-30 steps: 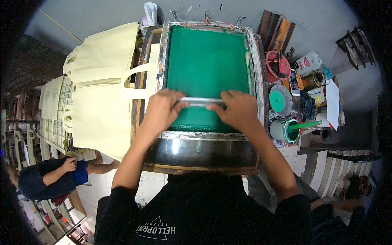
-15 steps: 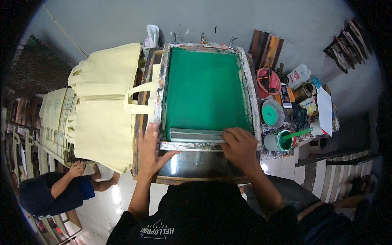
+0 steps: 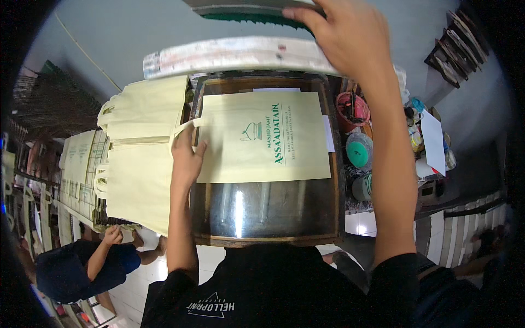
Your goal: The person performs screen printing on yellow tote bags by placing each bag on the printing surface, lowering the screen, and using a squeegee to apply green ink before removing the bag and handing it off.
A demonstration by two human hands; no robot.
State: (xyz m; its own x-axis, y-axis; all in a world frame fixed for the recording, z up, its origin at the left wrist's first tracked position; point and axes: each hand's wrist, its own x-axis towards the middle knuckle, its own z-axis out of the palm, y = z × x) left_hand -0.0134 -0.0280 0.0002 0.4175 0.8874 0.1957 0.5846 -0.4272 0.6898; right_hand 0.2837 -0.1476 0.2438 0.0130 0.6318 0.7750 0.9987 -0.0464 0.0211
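Observation:
A screen-printing frame [image 3: 235, 56] is tilted up at the far side, its paint-stained white rail facing me. My right hand [image 3: 353, 33] is up at the raised frame, its thumb along a squeegee [image 3: 246, 10] with green ink on its edge; the other fingers are partly hidden. Below, a cream tote bag [image 3: 229, 164] with a green print lies flat on the glass-topped printing table [image 3: 251, 213]. My left hand [image 3: 187, 156] is at the bag's left side, fingers closed round its handle [image 3: 188, 124].
Stacked cream bags [image 3: 139, 180] lie to the left. To the right stand a red bucket [image 3: 351, 109], a tub of green ink [image 3: 359, 152] and a white container [image 3: 362, 187]. A person [image 3: 82, 268] sits low at the left. Printed bags [image 3: 76, 164] rest on a rack.
The screen has swung up from the table, uncovering the printed bag. My right hand has risen with the squeegee. My left hand has moved from the frame's corner to the bag handle.

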